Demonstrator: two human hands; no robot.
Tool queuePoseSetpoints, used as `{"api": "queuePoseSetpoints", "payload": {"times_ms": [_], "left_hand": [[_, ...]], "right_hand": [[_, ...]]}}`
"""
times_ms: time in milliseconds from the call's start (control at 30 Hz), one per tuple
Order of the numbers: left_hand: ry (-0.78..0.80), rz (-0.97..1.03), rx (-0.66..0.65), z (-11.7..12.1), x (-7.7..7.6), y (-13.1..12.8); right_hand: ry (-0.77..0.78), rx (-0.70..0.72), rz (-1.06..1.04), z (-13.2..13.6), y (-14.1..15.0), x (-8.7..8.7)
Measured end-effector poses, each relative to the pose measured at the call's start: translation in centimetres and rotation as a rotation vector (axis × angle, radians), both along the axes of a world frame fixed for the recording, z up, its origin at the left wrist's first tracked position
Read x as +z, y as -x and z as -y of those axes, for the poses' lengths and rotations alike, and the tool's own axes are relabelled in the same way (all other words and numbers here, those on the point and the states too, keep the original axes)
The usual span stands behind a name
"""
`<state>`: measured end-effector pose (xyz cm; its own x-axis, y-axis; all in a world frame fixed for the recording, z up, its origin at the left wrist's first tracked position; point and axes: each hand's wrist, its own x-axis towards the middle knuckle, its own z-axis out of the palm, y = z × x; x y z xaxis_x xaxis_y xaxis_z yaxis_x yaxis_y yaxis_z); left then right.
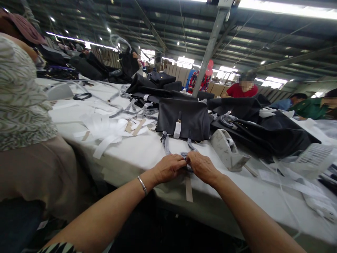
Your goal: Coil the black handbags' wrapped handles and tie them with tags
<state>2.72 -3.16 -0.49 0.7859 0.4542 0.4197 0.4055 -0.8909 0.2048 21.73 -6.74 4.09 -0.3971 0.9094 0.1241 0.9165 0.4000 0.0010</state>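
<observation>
A black handbag (pixel 192 117) lies on the white-covered table, with a white-wrapped clasp tab on its front. From its near side a strap in clear plastic wrapping (pixel 166 143) runs toward me. At the table's front edge, my left hand (pixel 171 167) and my right hand (pixel 202 166) meet with fingers pinched on the bunched wrapped strap (pixel 184 155). The exact grip is partly hidden by the fingers. A strip of beige card (pixel 189 189) hangs just below my hands over the edge.
A white tape dispenser (pixel 226 150) stands right of the bag. Paper scraps (pixel 107 131) lie to the left. More black bags (pixel 273 140) are piled at right and behind. A person in a patterned top (pixel 23 95) stands close at left; others work across the table.
</observation>
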Motion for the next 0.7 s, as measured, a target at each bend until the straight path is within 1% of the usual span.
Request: {"api": "queuePoseSetpoints", "payload": {"times_ms": [167, 233, 300, 433, 500, 567, 633, 700], "left_hand": [[0.174, 0.110, 0.065, -0.3, -0.1, 0.0], [0.229, 0.169, 0.065, -0.4, 0.0, -0.2], [0.237, 0.173, 0.033, -0.5, 0.1, -0.5], [0.196, 0.114, 0.001, -0.8, 0.0, -0.9], [0.189, 0.128, -0.017, -0.8, -0.1, -1.0], [0.205, 0.143, -0.044, -0.8, -0.1, -1.1], [0.247, 0.151, -0.043, -0.9, 0.1, -1.1], [0.304, 0.142, -0.024, -0.9, 0.5, -1.1]], "right_hand": [[-0.117, 0.037, -0.307, 0.1, -0.8, -1.6], [-0.143, 0.084, -0.372, 0.4, -1.0, -2.1], [-0.160, 0.111, -0.393, 0.5, -1.1, -2.5], [-0.204, 0.084, -0.491, 0.6, -1.1, -2.9], [-0.218, 0.108, -0.516, 0.8, -1.2, -3.0], [-0.280, 0.147, -0.535, 1.6, -1.4, -2.9], [-0.370, 0.162, -0.559, 2.9, -1.7, -2.8], [-0.392, 0.171, -0.538, 4.7, -2.0, -2.8]]}}
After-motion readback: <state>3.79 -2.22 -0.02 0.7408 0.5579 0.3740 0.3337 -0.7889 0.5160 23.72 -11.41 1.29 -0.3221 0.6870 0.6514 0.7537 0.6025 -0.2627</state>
